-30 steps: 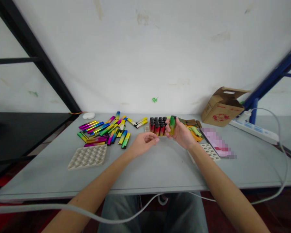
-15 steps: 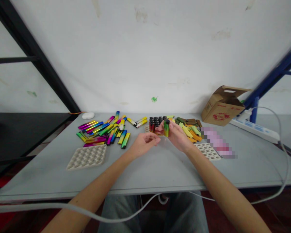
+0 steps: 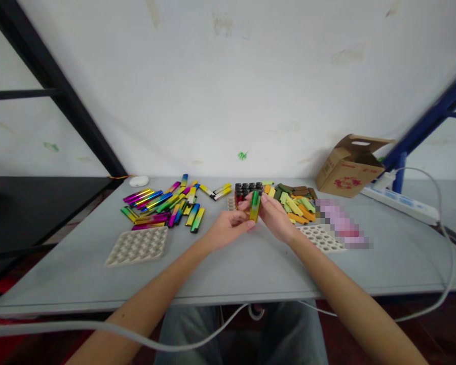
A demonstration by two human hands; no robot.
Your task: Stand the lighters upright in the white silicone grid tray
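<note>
A green-to-yellow lighter [image 3: 255, 205] is held upright, slightly tilted, between my two hands in the middle of the table. My right hand [image 3: 274, 215] grips its upper part, with the thumb on the right side and fingers behind. At the lower end, my left hand [image 3: 231, 226] pinches it between thumb and curled fingers. Directly behind stand several dark-topped lighters [image 3: 247, 187] in rows in a pale holed tray [image 3: 231, 204], partly hidden by my hands.
Shiny multicoloured lighters [image 3: 163, 203] lie heaped on the left. Yellow, orange and green pieces [image 3: 296, 205] lie on the right. Two more holed trays, left [image 3: 137, 247] and right [image 3: 321, 238], flank my forearms. A cardboard box [image 3: 347, 170] and power strip [image 3: 401, 203] stand at the back right.
The lighter has moved slightly left and down and has turned, its dark top no longer plainly showing. My left hand has come over to its lower end.
</note>
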